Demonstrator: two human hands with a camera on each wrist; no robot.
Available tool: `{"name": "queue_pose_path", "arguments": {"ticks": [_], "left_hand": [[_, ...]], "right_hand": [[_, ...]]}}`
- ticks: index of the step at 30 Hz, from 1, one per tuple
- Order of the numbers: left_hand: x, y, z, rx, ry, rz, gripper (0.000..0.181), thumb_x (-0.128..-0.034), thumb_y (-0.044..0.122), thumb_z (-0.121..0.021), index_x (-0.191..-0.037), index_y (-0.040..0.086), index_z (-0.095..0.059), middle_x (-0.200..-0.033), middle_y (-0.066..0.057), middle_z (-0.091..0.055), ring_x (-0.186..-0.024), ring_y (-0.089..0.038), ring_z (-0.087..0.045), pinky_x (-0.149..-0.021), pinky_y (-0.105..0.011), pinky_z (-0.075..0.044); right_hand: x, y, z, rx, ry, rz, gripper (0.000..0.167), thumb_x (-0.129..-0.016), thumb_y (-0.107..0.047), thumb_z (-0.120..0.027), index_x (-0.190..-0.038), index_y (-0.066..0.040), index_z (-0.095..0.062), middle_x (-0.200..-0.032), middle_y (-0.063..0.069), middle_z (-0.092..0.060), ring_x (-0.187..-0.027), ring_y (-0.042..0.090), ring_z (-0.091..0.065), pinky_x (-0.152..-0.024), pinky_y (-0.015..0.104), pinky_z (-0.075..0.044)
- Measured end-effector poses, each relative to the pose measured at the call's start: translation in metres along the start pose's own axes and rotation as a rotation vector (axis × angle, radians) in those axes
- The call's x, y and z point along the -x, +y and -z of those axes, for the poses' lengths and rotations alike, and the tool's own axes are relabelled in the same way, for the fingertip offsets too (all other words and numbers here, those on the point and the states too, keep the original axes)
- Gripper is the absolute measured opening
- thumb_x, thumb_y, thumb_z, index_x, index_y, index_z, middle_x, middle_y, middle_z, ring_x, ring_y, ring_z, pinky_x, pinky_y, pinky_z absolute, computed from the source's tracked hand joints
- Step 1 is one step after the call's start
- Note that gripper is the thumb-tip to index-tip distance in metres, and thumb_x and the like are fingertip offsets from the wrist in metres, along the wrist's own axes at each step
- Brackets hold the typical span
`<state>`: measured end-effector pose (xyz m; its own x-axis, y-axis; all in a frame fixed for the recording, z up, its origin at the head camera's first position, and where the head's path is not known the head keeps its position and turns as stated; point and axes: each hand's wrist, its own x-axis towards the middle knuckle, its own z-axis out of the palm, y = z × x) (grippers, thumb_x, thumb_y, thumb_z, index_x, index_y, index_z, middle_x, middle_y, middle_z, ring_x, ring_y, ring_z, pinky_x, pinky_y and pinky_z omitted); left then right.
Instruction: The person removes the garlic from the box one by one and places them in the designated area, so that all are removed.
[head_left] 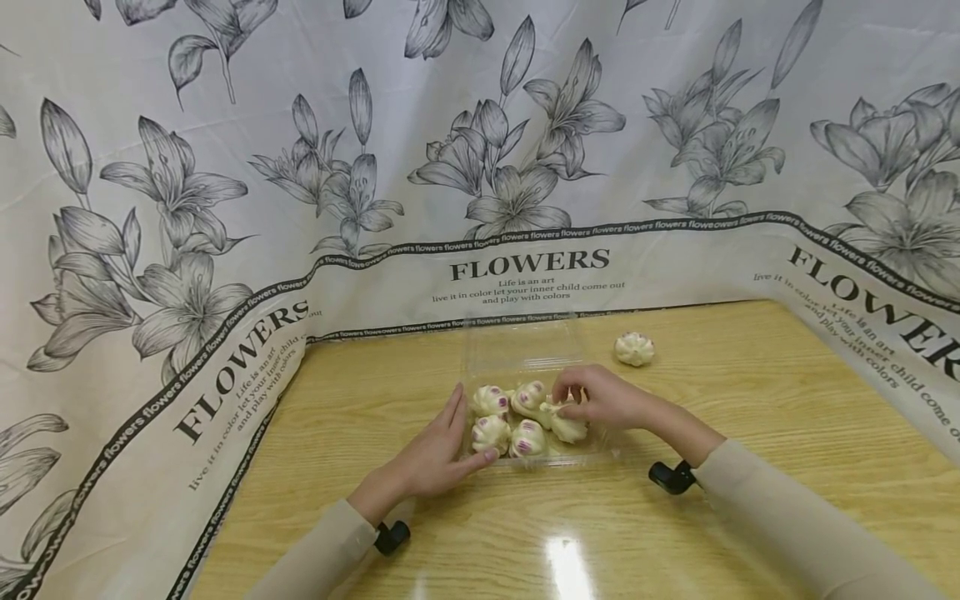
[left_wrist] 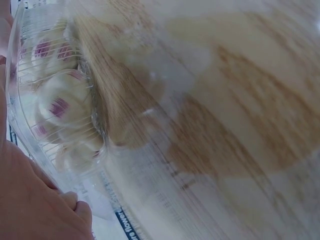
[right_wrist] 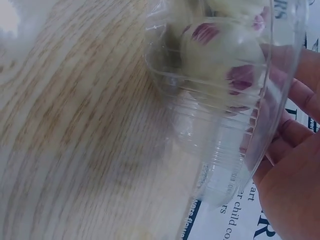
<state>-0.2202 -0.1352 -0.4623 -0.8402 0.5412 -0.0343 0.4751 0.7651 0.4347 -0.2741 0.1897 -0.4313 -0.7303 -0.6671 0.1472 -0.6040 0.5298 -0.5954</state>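
Observation:
In the head view a clear plastic clamshell box (head_left: 592, 457) stands on the table, holding several cream garlic bulbs (head_left: 528, 438) with purple marks. My left hand (head_left: 431, 454) lies along the box's left side, fingers straight and thumb at the front rim. Over the box's right part, my right hand (head_left: 603, 396) pinches a garlic bulb (head_left: 570, 428) with curled fingers and thumb. Through the box wall, the left wrist view shows bulbs (left_wrist: 60, 106) beside the left hand (left_wrist: 35, 200). A purple-streaked bulb (right_wrist: 220, 55) appears near my right hand (right_wrist: 292, 165) in the right wrist view.
The box's clear lid (head_left: 521, 343) is folded back towards the curtain. One more garlic bulb (head_left: 634, 348) lies on the wooden table (head_left: 337, 400), behind and right of the box. A white flower-printed curtain (head_left: 375, 292) borders the table at the back and sides.

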Motion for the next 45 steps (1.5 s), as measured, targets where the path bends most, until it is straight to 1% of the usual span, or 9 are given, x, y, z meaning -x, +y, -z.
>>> {"name": "queue_pose_path", "arguments": {"ticks": [6, 11, 20, 26, 34, 37, 40, 43, 45], "left_hand": [[0.0, -0.001, 0.001, -0.006, -0.001, 0.0, 0.11, -0.0948, 0.081, -0.036, -0.163, 0.006, 0.009, -0.171, -0.013, 0.013, -0.155, -0.035, -0.015, -0.124, -0.048, -0.025], [-0.001, -0.002, 0.0, -0.007, -0.001, -0.004, 0.109, -0.0954, 0.08, -0.037, -0.163, 0.007, 0.009, -0.171, -0.013, 0.013, -0.155, -0.035, -0.015, -0.124, -0.047, -0.025], [-0.001, -0.002, -0.001, -0.001, 0.003, 0.0, 0.109, -0.0951, 0.08, -0.037, -0.163, 0.007, 0.009, -0.171, -0.013, 0.012, -0.154, -0.035, -0.016, -0.124, -0.047, -0.025], [-0.001, -0.002, -0.001, 0.001, -0.001, 0.009, 0.109, -0.0953, 0.079, -0.038, -0.163, 0.008, 0.01, -0.17, -0.01, 0.015, -0.155, -0.033, -0.013, -0.124, -0.046, -0.022], [-0.001, -0.002, -0.001, -0.013, -0.001, 0.003, 0.11, -0.0954, 0.079, -0.038, -0.163, 0.006, 0.009, -0.171, -0.014, 0.012, -0.155, -0.033, -0.015, -0.124, -0.046, -0.024], [-0.001, -0.002, -0.001, -0.017, -0.003, 0.006, 0.11, -0.0954, 0.079, -0.038, -0.162, 0.007, 0.01, -0.171, -0.014, 0.013, -0.155, -0.032, -0.015, -0.124, -0.044, -0.024], [-0.001, -0.001, 0.0, -0.01, 0.001, 0.001, 0.109, -0.0958, 0.079, -0.038, -0.162, 0.007, 0.01, -0.171, -0.015, 0.012, -0.155, -0.033, -0.015, -0.124, -0.045, -0.025], [-0.001, -0.001, 0.0, -0.007, -0.002, 0.0, 0.109, -0.0961, 0.078, -0.038, -0.162, 0.007, 0.01, -0.171, -0.015, 0.012, -0.155, -0.033, -0.015, -0.124, -0.046, -0.024], [-0.001, -0.001, 0.0, -0.004, 0.002, -0.003, 0.109, -0.0963, 0.078, -0.038, -0.162, 0.006, 0.01, -0.171, -0.016, 0.011, -0.155, -0.033, -0.015, -0.124, -0.047, -0.025]], "right_hand": [[-0.002, 0.001, -0.002, 0.008, 0.004, 0.025, 0.007, -0.094, -0.013, -0.074, -0.101, -0.012, -0.072, -0.095, -0.005, -0.068, -0.078, 0.011, -0.058, -0.068, 0.027, -0.053], [0.001, 0.001, -0.002, 0.027, -0.026, 0.053, 0.01, -0.096, -0.016, -0.073, -0.105, -0.011, -0.075, -0.1, -0.002, -0.069, -0.081, 0.01, -0.059, -0.07, 0.026, -0.054], [0.012, -0.002, 0.006, 0.022, -0.065, 0.048, 0.017, -0.094, -0.012, -0.072, -0.11, -0.008, -0.072, -0.107, 0.004, -0.068, -0.089, 0.016, -0.062, -0.075, 0.03, -0.058], [0.016, -0.002, 0.008, 0.012, -0.069, 0.049, 0.016, -0.093, -0.008, -0.071, -0.108, -0.013, -0.073, -0.11, -0.001, -0.068, -0.098, 0.02, -0.064, -0.086, 0.045, -0.059], [0.018, 0.001, 0.005, -0.002, -0.085, 0.1, 0.013, -0.095, -0.009, -0.071, -0.103, -0.018, -0.077, -0.112, -0.002, -0.066, -0.104, 0.016, -0.062, -0.088, 0.04, -0.059], [0.019, 0.001, 0.005, 0.006, -0.088, 0.137, 0.018, -0.096, -0.004, -0.068, -0.108, -0.014, -0.078, -0.117, 0.002, -0.066, -0.109, 0.02, -0.062, -0.09, 0.04, -0.059], [0.02, -0.001, 0.005, 0.042, -0.093, 0.167, 0.031, -0.095, 0.007, -0.062, -0.115, -0.01, -0.076, -0.122, 0.006, -0.065, -0.114, 0.025, -0.06, -0.095, 0.043, -0.057], [0.023, -0.005, 0.006, 0.111, -0.112, 0.18, 0.05, -0.087, 0.02, -0.052, -0.121, -0.009, -0.075, -0.126, 0.007, -0.064, -0.12, 0.029, -0.057, -0.103, 0.049, -0.051], [0.024, -0.007, 0.007, 0.153, -0.13, 0.176, 0.057, -0.082, 0.023, -0.051, -0.125, -0.008, -0.073, -0.13, 0.008, -0.063, -0.124, 0.031, -0.054, -0.112, 0.055, -0.043]]}}
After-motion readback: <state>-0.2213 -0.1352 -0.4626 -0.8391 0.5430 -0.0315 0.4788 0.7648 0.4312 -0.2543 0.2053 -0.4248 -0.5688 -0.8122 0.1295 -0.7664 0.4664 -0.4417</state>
